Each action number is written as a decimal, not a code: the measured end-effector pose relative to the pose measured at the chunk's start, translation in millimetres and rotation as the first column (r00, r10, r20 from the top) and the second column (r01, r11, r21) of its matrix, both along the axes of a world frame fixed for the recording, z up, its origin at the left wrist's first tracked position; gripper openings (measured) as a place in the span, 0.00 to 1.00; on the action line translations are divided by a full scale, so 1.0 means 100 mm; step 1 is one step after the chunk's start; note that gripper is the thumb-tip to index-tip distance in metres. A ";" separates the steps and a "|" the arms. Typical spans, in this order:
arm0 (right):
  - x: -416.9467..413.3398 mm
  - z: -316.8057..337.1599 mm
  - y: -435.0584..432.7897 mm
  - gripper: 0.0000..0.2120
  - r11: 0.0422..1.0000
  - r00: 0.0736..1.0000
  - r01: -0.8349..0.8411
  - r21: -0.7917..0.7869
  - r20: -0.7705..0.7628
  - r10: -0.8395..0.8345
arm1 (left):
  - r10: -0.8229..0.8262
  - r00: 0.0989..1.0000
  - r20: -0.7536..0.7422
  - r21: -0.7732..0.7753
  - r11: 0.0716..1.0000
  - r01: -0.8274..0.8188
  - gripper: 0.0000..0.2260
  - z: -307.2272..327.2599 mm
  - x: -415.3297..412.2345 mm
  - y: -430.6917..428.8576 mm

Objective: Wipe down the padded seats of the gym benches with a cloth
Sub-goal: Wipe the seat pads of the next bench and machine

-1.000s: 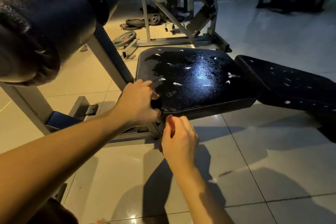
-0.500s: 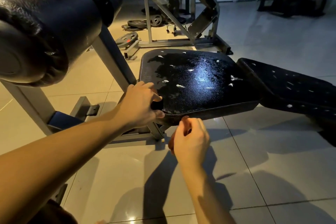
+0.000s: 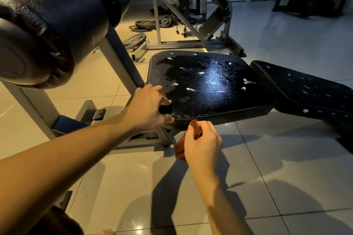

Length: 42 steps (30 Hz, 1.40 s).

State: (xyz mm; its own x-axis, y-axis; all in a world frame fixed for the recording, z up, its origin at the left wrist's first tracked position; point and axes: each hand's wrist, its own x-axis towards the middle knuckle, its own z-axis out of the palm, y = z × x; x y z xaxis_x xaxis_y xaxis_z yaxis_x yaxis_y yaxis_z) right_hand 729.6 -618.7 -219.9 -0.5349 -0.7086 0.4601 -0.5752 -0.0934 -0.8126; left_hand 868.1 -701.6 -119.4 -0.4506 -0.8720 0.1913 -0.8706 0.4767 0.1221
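Gripping seat [image 3: 210,86] near-left corner w/ L hand [image 3: 147,108], fingers curled over edge, prob. to steady it, w/ reddish cloth [image 3: 179,151] bunched in R hand [image 3: 202,143] just below front edge, ready for white flecks [image 3: 191,89] on top.

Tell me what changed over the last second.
The right hand, pinching a reddish cloth, slid a little to the right below the front edge of the seat pad, away from the left hand. The left hand kept gripping the pad's near left corner, and the white flecks on the pad lie as before.
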 end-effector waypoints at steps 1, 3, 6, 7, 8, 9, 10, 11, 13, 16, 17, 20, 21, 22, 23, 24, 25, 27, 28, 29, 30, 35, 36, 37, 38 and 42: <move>-0.10 -0.01 -0.02 0.05 1.000 1.000 0.018 0.009 -0.014 -0.018 | 0.001 1.000 -0.011 0.004 1.000 -0.001 0.25 -0.01 0.01 0.00; -0.40 -0.06 -0.10 0.03 0.990 0.989 0.139 0.038 0.040 -0.140 | -0.005 1.000 -0.019 0.002 1.000 0.005 0.26 -0.02 0.02 0.01; -0.80 -0.07 -0.23 0.06 0.952 0.946 0.278 0.126 0.138 -0.295 | -0.005 1.000 -0.023 0.000 1.000 0.005 0.26 -0.03 0.03 0.02; -0.78 -0.04 -0.23 0.05 0.946 0.940 0.289 0.145 0.145 -0.309 | -0.002 1.000 -0.023 -0.001 1.000 0.002 0.25 -0.03 0.02 0.02; -0.68 -0.01 -0.22 0.05 0.946 0.940 0.288 0.153 0.145 -0.309 | -0.001 1.000 -0.024 -0.001 1.000 0.001 0.25 -0.03 0.01 0.02; -0.54 0.01 -0.19 0.04 0.952 0.946 0.274 0.136 0.139 -0.292 | -0.001 1.000 -0.026 -0.003 1.000 0.001 0.25 -0.03 0.01 0.02; -0.38 0.02 -0.16 0.04 0.965 0.957 0.244 0.097 0.134 -0.255 | 0.000 1.000 -0.024 -0.004 1.000 0.000 0.25 -0.02 0.00 0.01; -0.21 0.03 -0.12 0.04 0.978 0.971 0.200 0.052 0.124 -0.205 | 0.000 1.000 -0.020 -0.003 1.000 0.000 0.25 0.00 0.00 0.01; 0.08 0.01 -0.04 0.06 0.998 0.994 0.053 0.015 0.098 -0.054 | 0.005 1.000 -0.017 0.004 1.000 -0.005 0.25 0.01 -0.01 -0.01; 0.26 -0.01 0.07 0.08 0.989 0.988 -0.143 0.037 0.071 0.140 | 0.018 0.999 -0.041 0.008 1.000 -0.018 0.24 0.00 -0.01 0.01; 0.23 0.01 0.10 0.09 0.989 0.986 -0.134 0.057 0.104 0.127 | 0.023 0.998 -0.054 0.019 1.000 -0.022 0.24 0.00 -0.01 0.02; -0.20 0.04 0.09 0.09 0.989 0.969 0.087 0.118 0.220 -0.112 | 0.028 0.998 -0.048 0.039 0.999 -0.026 0.26 0.05 0.00 0.02; -0.40 0.06 0.07 0.07 0.977 0.949 0.167 0.130 0.249 -0.195 | 0.026 0.999 -0.036 0.039 0.999 -0.025 0.26 0.07 0.01 0.02; -0.58 0.09 0.05 0.06 0.962 0.925 0.232 0.143 0.274 -0.263 | 0.025 0.999 -0.032 0.040 0.999 -0.024 0.26 0.08 0.00 0.02; -0.72 0.12 0.04 0.06 0.947 0.904 0.279 0.161 0.289 -0.316 | 0.025 0.999 -0.039 0.045 0.999 -0.023 0.25 0.10 0.00 0.02; -0.81 0.15 0.02 0.07 0.934 0.886 0.307 0.183 0.304 -0.351 | 0.026 0.999 -0.047 0.052 0.998 -0.023 0.25 0.12 0.00 0.02; -0.85 0.16 -0.01 0.07 0.927 0.868 0.316 0.200 0.332 -0.368 | 0.024 0.999 -0.045 0.057 0.998 -0.021 0.25 0.13 0.00 0.02; -0.83 0.19 -0.06 0.06 0.940 0.826 0.288 0.185 0.449 -0.341 | 0.008 1.000 -0.025 0.064 0.998 -0.006 0.26 0.14 0.00 0.02; -0.79 0.19 -0.09 0.07 0.949 0.798 0.267 0.166 0.515 -0.314 | 0.000 1.000 -0.026 0.075 0.997 0.001 0.26 0.15 0.01 0.01; -0.74 0.20 -0.12 0.09 0.956 0.774 0.256 0.141 0.563 -0.290 | -0.005 0.999 -0.035 0.088 0.996 0.009 0.25 0.16 0.02 0.01; -0.70 0.21 -0.14 0.11 0.959 0.762 0.254 0.126 0.585 -0.279 | -0.010 0.999 -0.051 0.097 0.995 0.015 0.24 0.17 0.04 0.00; -0.56 0.23 -0.20 0.12 0.960 0.777 0.271 0.075 0.571 -0.264 | 0.035 0.994 -0.101 0.145 0.989 -0.020 0.23 0.13 0.18 -0.06; -0.53 0.22 -0.20 0.10 0.961 0.776 0.269 0.069 0.575 -0.259 | 0.060 0.988 -0.139 0.198 0.980 -0.032 0.24 0.11 0.20 -0.06; -0.50 0.22 -0.19 0.09 0.963 0.777 0.261 0.064 0.578 -0.249 | 0.093 0.978 -0.188 0.258 0.965 -0.043 0.25 0.09 0.23 -0.06; -0.47 0.21 -0.19 0.07 0.966 0.782 0.251 0.056 0.577 -0.237 | 0.124 0.964 -0.237 0.312 0.949 -0.045 0.26 0.06 0.26 -0.06; -0.20 0.21 -0.14 0.12 0.983 0.810 0.184 0.015 0.565 -0.160 | 0.161 0.923 -0.349 0.440 0.898 0.010 0.27 0.00 0.37 -0.06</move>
